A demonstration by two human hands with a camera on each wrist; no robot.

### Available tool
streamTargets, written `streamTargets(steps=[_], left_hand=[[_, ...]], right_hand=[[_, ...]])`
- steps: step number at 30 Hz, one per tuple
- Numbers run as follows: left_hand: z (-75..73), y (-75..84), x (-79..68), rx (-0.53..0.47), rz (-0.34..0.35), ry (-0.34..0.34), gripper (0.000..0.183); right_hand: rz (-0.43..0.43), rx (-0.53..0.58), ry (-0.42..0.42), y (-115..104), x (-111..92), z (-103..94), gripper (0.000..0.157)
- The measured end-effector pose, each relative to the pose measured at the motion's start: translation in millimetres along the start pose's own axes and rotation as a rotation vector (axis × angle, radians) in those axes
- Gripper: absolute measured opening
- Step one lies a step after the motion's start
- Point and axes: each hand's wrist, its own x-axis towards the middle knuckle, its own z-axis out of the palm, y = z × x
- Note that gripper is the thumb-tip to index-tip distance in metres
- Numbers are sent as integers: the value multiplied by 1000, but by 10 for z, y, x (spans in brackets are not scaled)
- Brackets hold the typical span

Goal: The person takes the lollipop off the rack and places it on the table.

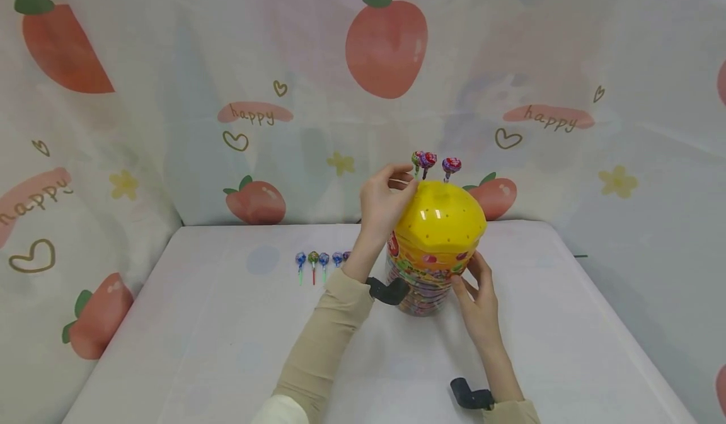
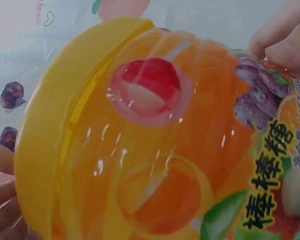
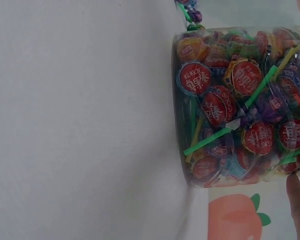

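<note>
A candy jar [image 1: 422, 285] stands upright on the table, topped by a yellow lid [image 1: 442, 219] and full of wrapped lollipops [image 3: 245, 77]. Above the lid rise a green lollipop [image 1: 416, 158], a purple-red lollipop [image 1: 429, 160] and another lollipop [image 1: 451, 165], each stick down. My left hand [image 1: 386, 200] is at the lid's upper left, thumb and fingertips pinching at the green lollipop's stick; in the left wrist view its fingers [image 2: 1, 200] are partly behind the lid. With thumb in front and fingers round the right side, my right hand [image 1: 479, 301] grips the jar under the lid.
Several loose lollipops [image 1: 313, 258] lie in a row on the white-covered table [image 1: 227, 323], left of the jar, some hidden by my left forearm. A fruit-printed cloth [image 1: 306, 46] hangs behind the table. Black wrist mounts [image 1: 388, 290] project from both wrists.
</note>
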Motion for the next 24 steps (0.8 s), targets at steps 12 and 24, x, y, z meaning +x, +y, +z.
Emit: streamTargets(steps=[12,24], left_hand=[[85,32,67,-27,53,-17,22],[143,46,78,-13,107,-11,25]], right_hand=[[5,-19,2,-5,3,7,67],[17,-30,0,2,0,1,68]])
